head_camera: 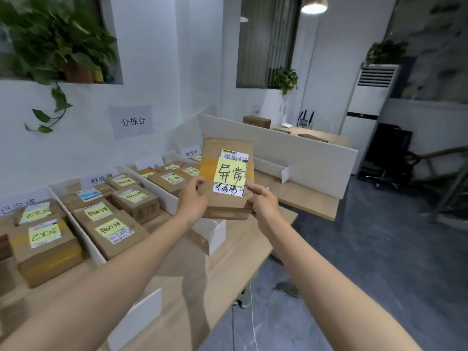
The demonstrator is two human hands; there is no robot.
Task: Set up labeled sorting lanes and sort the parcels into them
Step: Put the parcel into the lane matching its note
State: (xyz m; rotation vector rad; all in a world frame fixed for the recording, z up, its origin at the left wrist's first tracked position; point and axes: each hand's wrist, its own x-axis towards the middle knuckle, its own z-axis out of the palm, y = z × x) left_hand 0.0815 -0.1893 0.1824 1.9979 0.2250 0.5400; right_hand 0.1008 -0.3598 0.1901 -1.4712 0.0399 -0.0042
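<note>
I hold a brown cardboard parcel [228,158] tilted up in front of me, above the table's right end. A yellow sticky note [231,173] with handwritten characters is stuck over its shipping label. My left hand [193,197] grips the parcel's lower left edge, and my right hand [262,202] grips its lower right corner. On the wooden table [192,272], white dividers [166,197] split the surface into lanes. Each lane has a paper label [100,179] against the wall and holds several parcels [115,231] with yellow notes.
A paper sign [131,122] hangs on the wall above the lanes. A white partition [291,153] separates a second desk with boxes [257,122] at the back. A standing air conditioner [367,97] and a black chair [391,158] are at the right. Cables [249,307] lie on the grey floor.
</note>
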